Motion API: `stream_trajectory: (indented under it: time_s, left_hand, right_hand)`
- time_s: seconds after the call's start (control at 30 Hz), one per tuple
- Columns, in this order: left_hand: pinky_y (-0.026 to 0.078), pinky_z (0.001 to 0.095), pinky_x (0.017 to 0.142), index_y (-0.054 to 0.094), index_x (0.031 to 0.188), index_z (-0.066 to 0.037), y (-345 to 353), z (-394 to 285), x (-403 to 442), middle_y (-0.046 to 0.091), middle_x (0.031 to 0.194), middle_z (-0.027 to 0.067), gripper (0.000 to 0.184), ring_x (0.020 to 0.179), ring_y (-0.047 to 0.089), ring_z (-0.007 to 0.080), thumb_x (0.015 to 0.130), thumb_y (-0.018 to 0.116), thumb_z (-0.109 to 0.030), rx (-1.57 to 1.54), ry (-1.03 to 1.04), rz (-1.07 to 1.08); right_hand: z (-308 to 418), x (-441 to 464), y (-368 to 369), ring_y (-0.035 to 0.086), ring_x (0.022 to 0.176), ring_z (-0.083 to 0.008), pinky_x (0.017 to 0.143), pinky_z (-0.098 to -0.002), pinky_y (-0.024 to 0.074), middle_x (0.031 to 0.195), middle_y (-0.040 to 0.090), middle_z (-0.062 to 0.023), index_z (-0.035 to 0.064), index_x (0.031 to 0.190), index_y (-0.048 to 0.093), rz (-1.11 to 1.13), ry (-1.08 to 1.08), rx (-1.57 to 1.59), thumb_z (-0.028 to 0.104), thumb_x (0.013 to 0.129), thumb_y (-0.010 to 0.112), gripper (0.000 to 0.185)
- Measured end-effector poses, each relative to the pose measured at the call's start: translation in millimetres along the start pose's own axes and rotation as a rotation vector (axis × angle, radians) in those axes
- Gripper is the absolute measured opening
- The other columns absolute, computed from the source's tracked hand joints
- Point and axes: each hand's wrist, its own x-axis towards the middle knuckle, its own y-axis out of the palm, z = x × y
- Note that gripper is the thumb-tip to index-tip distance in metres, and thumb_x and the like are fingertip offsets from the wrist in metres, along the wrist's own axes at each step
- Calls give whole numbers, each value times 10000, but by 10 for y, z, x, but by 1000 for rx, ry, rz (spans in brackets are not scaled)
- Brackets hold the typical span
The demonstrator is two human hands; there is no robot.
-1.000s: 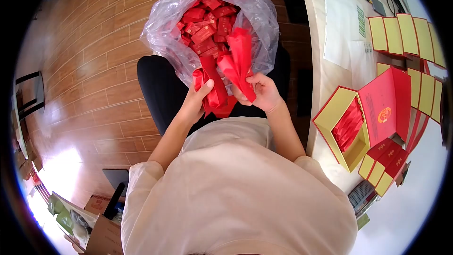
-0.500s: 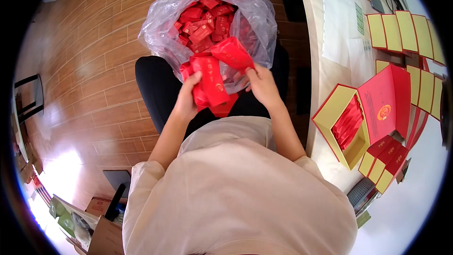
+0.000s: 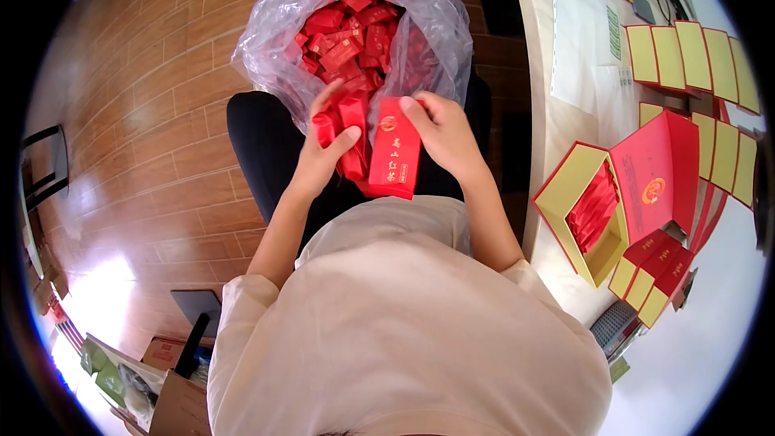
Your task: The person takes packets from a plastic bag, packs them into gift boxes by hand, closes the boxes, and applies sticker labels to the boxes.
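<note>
Several red tea packets (image 3: 352, 163) are bunched in my left hand (image 3: 321, 157), its thumb and fingers closed round them. My right hand (image 3: 442, 133) grips one flat red packet (image 3: 395, 153) by its upper edge, thumb on the front face. Gold characters and a round gold emblem show on that packet, and it hangs upright beside the bunch, close against it. Just beyond my hands stands a clear plastic bag (image 3: 270, 28), its mouth spread wide over a pile of red packets (image 3: 343, 40).
On the cream-covered table (image 3: 557, 121) at the right lies an opened gift box (image 3: 593, 262) with red packets inside its yellow tray. Yellow-and-red boxes (image 3: 682, 56) are lined up behind it. Cardboard cartons (image 3: 182, 404) stand at the lower left on the wooden floor (image 3: 173, 113).
My right hand has swung its packet from slantwise above the bunch to upright at the bunch's right side. The left hand has moved slightly left and turned its packets more edge-on.
</note>
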Motion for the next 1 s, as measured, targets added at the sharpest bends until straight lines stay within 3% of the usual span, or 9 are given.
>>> stream_trajectory:
  time_s: [0.07, 0.13, 0.3, 0.5, 0.57, 0.7, 0.8, 0.93, 1.0]
  left_hand:
    - [435, 342, 978, 369, 1363, -32, 56, -21, -74, 522, 1268, 104, 569, 1133, 548, 190, 899, 629, -232, -423, -428, -5]
    - [443, 359, 981, 377, 1357, -30, 86, 16, -110, 533, 1270, 104, 555, 1140, 554, 207, 910, 609, -262, -504, -497, 44]
    - [440, 359, 984, 333, 1374, -43, 241, -28, -128, 502, 1279, 84, 630, 1163, 524, 185, 889, 655, -285, -535, -561, 109]
    - [396, 351, 1022, 222, 1432, -93, 353, 77, -117, 420, 1336, 92, 804, 1217, 461, 206, 821, 735, -189, -377, -494, 144]
    - [376, 342, 1029, 235, 1427, -105, 397, 51, -119, 425, 1323, 100, 818, 1220, 446, 206, 797, 754, -157, -157, -264, 106]
    - [371, 335, 1027, 255, 1410, -114, 309, 1, -181, 424, 1316, 110, 806, 1218, 437, 200, 786, 765, -151, -129, -323, 138]
    - [369, 337, 1027, 284, 1377, -104, 227, 63, -367, 434, 1301, 117, 741, 1214, 439, 197, 803, 750, -155, -14, -404, 178]
    - [374, 331, 1015, 331, 1318, -77, 187, 209, -663, 464, 1255, 112, 601, 1191, 449, 185, 853, 701, -168, -16, -476, 121]
    - [379, 322, 1002, 361, 1296, -69, 225, 238, -664, 483, 1240, 113, 541, 1177, 462, 183, 875, 677, -194, 42, -419, 70]
  right_hand:
    - [-46, 98, 82, 513, 601, -108, 568, -317, 419, 632, 548, -108, -15, 822, 575, 116, -22, 119, 272, 947, 555, 314]
    - [-210, 172, 246, 519, 622, -99, 602, -296, 433, 649, 568, -92, -9, 891, 586, -11, -59, 361, 280, 956, 550, 298]
    - [-241, 77, 302, 567, 668, -110, 622, -268, 456, 717, 609, -72, 27, 914, 576, -174, -159, 23, 255, 963, 557, 234]
    - [-242, -43, 204, 639, 711, -379, 611, -421, 494, 756, 649, -159, 47, 938, 546, -288, -222, -288, 282, 933, 572, 236]
    - [-240, -83, 177, 658, 861, -360, 734, -401, 509, 919, 674, -181, 44, 1068, 575, -165, -31, -156, 343, 960, 515, 324]
    - [-335, -213, 210, 559, 1164, -269, 982, -336, 405, 1263, 571, -196, 103, 1400, 429, 97, -77, 149, 409, 981, 453, 520]
    - [-347, -402, 253, 560, 1142, -234, 985, -318, 402, 1225, 599, -174, 54, 1347, 486, 287, 263, 416, 390, 967, 500, 507]
    - [-548, -704, 471, 561, 1127, -195, 975, -305, 409, 1213, 606, -163, 17, 1345, 473, 199, 113, 285, 336, 965, 521, 499]
    - [-469, -771, 394, 515, 1084, -125, 953, -262, 397, 1206, 581, -78, 53, 1398, 427, 214, 161, 394, 301, 986, 496, 486]
